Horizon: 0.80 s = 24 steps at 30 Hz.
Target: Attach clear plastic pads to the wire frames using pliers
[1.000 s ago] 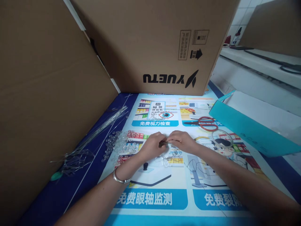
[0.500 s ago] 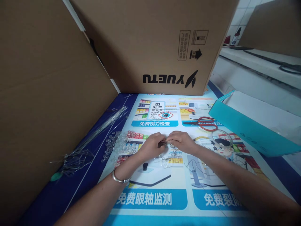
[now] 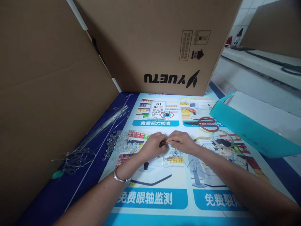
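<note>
Head view: left hand (image 3: 152, 146) and right hand (image 3: 182, 142) meet fingertip to fingertip over the printed mat (image 3: 152, 197), both pinched on a small dark piece (image 3: 163, 143) between them; clear beads (image 3: 121, 145) lie just beside the left hand, red scissors (image 3: 205, 123) beyond the right.

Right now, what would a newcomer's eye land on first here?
The huge cardboard box at the back dominates, its YUETU logo upside down. At centre, the left hand and right hand meet over the bright poster, fingertips pinching a small dark piece. Clear beads lie heaped just left of the left hand, with red-handled scissors farther right.
</note>
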Tool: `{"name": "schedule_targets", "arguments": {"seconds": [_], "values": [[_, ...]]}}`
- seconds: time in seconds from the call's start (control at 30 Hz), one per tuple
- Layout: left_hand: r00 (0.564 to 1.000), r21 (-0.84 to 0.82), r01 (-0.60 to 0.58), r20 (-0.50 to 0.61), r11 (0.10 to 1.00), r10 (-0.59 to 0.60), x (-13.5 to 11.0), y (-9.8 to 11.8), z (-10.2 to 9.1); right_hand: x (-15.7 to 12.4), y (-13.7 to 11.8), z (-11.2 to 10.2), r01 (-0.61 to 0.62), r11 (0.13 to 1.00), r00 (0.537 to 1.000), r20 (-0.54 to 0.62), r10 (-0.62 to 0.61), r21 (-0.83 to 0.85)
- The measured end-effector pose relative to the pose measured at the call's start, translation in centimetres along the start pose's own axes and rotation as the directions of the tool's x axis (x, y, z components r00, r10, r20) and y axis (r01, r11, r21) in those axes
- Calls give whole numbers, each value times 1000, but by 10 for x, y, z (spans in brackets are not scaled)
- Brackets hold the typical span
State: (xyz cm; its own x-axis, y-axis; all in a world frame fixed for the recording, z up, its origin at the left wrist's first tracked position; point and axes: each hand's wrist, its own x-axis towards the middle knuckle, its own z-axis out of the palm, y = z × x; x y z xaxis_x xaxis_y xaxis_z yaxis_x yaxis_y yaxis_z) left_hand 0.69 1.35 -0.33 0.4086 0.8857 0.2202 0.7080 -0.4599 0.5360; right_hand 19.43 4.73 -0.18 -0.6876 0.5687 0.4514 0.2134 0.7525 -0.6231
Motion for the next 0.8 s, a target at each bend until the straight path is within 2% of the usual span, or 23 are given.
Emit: {"name": "schedule_targets", "arguments": {"seconds": [0.37,0.53,0.8], "values": [[998,-5,-47,30,999,48,0,1,-3,-2,9,6,83,981,990,-96,-100,-173],[998,-60,-42,36,997,44,0,-1,-4,-6,9,5,83,962,993,-59,-102,-260],[999,-23,-24,39,999,25,1,-4,-1,-7,3,-1,104,960,995,35,-98,-260]]}}
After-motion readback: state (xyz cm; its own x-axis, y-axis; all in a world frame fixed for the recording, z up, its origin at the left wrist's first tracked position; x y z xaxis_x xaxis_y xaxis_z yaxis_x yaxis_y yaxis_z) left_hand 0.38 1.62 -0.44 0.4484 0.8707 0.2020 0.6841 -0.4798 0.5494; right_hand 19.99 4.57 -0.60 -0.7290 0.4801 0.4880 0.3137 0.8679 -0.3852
